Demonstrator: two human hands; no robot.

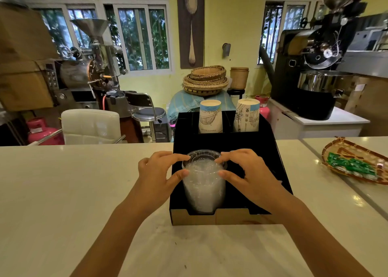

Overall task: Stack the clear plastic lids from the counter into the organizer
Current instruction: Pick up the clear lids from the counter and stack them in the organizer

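Note:
A tall stack of clear plastic lids (204,186) stands in the front left slot of the black cardboard organizer (226,144) on the white counter. My left hand (156,172) pinches the top of the stack from the left, thumb and fingertips on the rim. From the right, my right hand (243,171) grips the same top lids. Both hands hold the stack's upper edge between them.
Two stacks of printed paper cups (210,117) (247,116) stand in the organizer's back slots. A woven tray with green packets (354,161) lies at the right on the counter (63,192). Behind the counter are a white chair, a stool, baskets and coffee roasters.

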